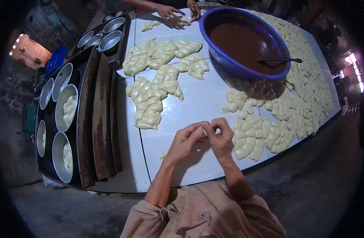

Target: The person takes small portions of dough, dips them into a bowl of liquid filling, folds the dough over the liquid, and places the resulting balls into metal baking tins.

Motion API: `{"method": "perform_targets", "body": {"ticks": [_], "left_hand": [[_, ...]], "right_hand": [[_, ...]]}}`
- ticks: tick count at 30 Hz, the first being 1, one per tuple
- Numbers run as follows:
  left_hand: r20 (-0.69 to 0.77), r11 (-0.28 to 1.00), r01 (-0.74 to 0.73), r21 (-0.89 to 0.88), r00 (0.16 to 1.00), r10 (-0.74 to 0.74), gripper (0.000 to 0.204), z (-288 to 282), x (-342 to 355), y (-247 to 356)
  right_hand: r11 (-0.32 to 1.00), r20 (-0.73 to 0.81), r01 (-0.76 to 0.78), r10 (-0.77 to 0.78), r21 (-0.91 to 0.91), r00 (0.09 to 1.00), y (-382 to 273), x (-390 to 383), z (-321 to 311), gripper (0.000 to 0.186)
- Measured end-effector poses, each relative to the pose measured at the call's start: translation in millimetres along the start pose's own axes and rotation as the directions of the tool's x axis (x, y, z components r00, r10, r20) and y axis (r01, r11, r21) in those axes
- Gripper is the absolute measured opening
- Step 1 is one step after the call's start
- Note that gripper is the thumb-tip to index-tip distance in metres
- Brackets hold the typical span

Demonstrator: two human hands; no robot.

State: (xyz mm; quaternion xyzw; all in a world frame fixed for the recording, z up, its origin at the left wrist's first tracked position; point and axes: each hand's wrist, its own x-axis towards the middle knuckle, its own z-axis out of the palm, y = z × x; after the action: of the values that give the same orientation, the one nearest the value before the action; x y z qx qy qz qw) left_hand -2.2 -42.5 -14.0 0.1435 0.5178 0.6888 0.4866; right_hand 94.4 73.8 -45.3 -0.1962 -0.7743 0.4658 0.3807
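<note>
Close together over the white table (pixel 190 103), my left hand (pixel 186 141) and my right hand (pixel 221 139) meet at the fingertips. Both are closed, pinching a small pale piece of dough (pixel 204 131) that the fingers mostly hide. A scrap of dough (pixel 163 155) lies on the table left of my left wrist. Beyond it spread scored, lumpy portions of dough (pixel 148 105). More dough portions (pixel 249 137) begin just right of my right hand and cover the table's right side.
A blue basin (pixel 225 71) of brown filling (pixel 241 41) stands at the far right, with a dark-handled spoon (pixel 285 60) in it. Along the left edge, dark trays (pixel 85 158) carry round metal pans (pixel 63 158), some holding dough. Across the table, another person's hands (pixel 170 15) touch dough.
</note>
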Motion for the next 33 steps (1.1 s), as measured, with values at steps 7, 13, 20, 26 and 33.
{"method": "perform_targets", "body": {"ticks": [7,13,20,26,33], "left_hand": [[-0.136,0.987,0.023,0.160,0.991,-0.001,0.031,-2.3,-7.8,-2.6],[-0.003,0.295,-0.119,0.948,0.924,0.382,0.038,-17.4,-25.4,-20.8],[0.066,0.009,-0.068,0.998,0.986,0.154,0.036,-18.2,-13.1,-37.8],[0.226,0.024,-0.242,0.970,0.933,0.278,0.037,14.9,-1.2,-27.7],[0.629,0.055,-0.640,0.766,0.765,0.140,0.035,114.4,36.4,-59.1]], "right_hand": [[0.904,0.127,-0.383,0.364,0.190,0.923,-24.4,-9.3,-9.0,0.017],[0.940,0.394,-0.259,0.329,-0.222,0.858,-5.8,-35.8,-5.6,0.023],[0.894,0.042,-0.345,0.372,-0.284,0.927,-21.3,-51.1,-68.8,0.017],[0.604,-0.590,-0.772,0.554,-0.201,0.587,-7.1,-108.7,-177.7,0.018],[0.519,-0.482,-0.525,0.230,-0.674,0.845,20.7,-83.1,-171.9,0.032]]}}
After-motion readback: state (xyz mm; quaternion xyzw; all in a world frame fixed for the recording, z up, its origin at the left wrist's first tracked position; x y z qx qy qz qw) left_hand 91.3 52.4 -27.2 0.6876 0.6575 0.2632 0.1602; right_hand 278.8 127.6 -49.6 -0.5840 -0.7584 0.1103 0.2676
